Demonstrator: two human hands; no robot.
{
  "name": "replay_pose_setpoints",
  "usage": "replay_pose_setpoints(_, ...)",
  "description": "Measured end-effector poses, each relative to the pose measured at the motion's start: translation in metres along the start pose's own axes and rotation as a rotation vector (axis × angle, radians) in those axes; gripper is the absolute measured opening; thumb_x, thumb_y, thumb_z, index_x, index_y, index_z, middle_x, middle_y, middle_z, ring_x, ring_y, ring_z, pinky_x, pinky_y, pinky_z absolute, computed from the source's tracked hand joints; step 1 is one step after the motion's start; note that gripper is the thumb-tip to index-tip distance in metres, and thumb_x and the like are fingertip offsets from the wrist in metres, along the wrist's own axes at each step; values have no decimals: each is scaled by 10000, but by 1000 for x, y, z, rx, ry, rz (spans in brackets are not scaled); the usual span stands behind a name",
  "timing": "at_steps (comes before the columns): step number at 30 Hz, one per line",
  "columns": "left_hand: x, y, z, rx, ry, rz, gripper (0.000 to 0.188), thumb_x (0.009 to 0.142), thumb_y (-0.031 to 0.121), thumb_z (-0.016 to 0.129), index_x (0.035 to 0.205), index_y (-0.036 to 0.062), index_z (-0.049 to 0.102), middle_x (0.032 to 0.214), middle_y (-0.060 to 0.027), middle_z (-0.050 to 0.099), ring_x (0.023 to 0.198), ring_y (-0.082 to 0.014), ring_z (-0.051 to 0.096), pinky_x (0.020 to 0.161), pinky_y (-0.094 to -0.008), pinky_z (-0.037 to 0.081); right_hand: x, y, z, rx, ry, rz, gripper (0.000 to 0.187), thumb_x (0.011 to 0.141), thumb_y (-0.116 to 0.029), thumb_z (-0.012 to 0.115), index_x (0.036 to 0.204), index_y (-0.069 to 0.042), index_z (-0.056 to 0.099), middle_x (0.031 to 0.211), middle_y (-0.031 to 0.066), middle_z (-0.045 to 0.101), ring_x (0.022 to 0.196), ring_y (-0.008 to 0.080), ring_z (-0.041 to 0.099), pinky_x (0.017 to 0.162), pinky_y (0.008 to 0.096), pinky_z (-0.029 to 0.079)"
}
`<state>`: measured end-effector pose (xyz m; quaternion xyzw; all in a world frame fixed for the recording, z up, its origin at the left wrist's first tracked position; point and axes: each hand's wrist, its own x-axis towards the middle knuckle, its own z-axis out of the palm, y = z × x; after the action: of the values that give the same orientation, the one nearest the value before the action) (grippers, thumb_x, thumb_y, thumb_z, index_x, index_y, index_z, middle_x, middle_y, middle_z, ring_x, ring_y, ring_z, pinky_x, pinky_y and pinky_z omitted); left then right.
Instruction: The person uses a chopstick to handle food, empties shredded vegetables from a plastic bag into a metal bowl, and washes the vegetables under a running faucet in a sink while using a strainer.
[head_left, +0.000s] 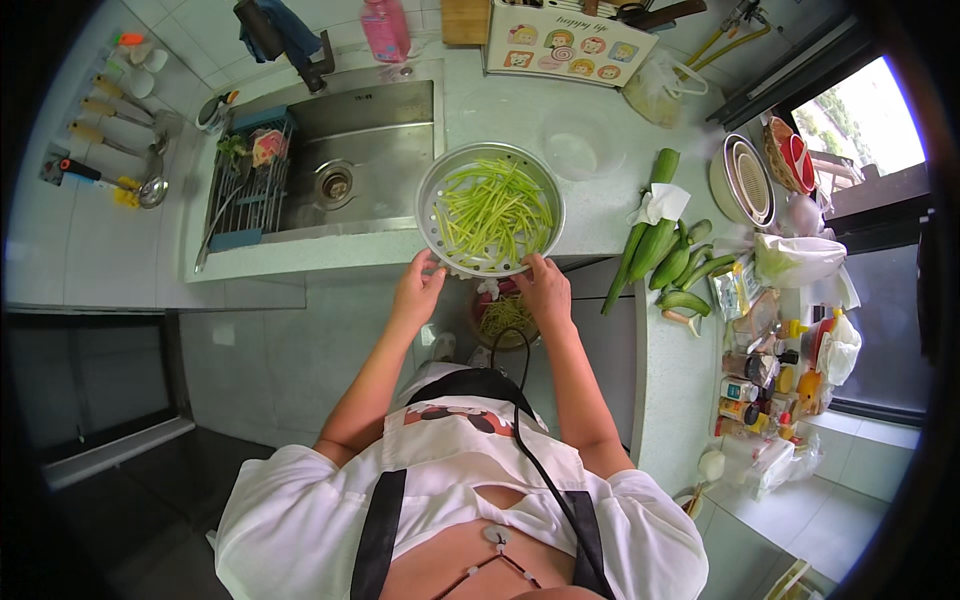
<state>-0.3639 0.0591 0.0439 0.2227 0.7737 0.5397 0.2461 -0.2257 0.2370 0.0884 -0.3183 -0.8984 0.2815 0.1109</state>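
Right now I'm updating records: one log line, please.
left hand: at near rim of metal pan | right hand: same | pan: holding green strips

**Covered, Cropped and Too Small to Tell**

The metal basin (424,212) and the right hand (547,292) cover part of a second heap of green stems (505,318) lower down. Piled stems (495,210) hide most of the basin's floor, and where the fingers (541,268) pass under its rim, they drop from view. White paper (662,204) masks the middle of the long green vegetables (665,165). The upper edge crops the pink bottle (385,30) and wooden board (466,22). The plastic bag's (652,95) contents are unclear; labels on the jars (740,390) are too small; glare blanks much of the window (880,120).
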Motion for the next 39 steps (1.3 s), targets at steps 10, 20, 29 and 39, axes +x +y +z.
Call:
replay_pose_setpoints(10, 24, 13, -2, -21, 55, 90, 378, 816, 96, 549, 1173, 42, 440, 994, -87, 530, 763, -136, 554, 657, -255, 455, 0, -15, -6, 78, 13, 159, 370, 745, -152, 605, 1097, -117, 496, 890, 117, 588, 811, 289, 573, 685, 379, 449)
replay_pose_setpoints(20, 45, 49, 1, -34, -64, 175, 193, 808, 73, 544, 991, 18, 574, 919, -73, 571, 793, -138, 560, 726, -252, 449, -35, -18, -42, 243, 144, 354, 284, 755, -146, 609, 1034, -102, 581, 940, 106, 623, 764, 220, 619, 694, 320, 481)
replay_pose_setpoints(29, 52, 43, -7, -44, -122, 120, 180, 821, 85, 534, 983, 21, 579, 865, -50, 607, 773, -113, 564, 709, -238, 450, -39, -11, -35, 339, 140, 355, 256, 767, -109, 596, 1016, -50, 583, 896, 113, 637, 765, 178, 619, 697, 282, 478)
replay_pose_setpoints(39, 63, 65, 18, -35, -193, 240, 172, 821, 88, 536, 971, 24, 588, 862, -43, 603, 772, -99, 553, 716, -235, 441, -48, -6, -80, 422, 383, 371, 211, 775, -69, 597, 980, -18, 589, 857, 97, 641, 741, 126, 601, 687, 246, 472)
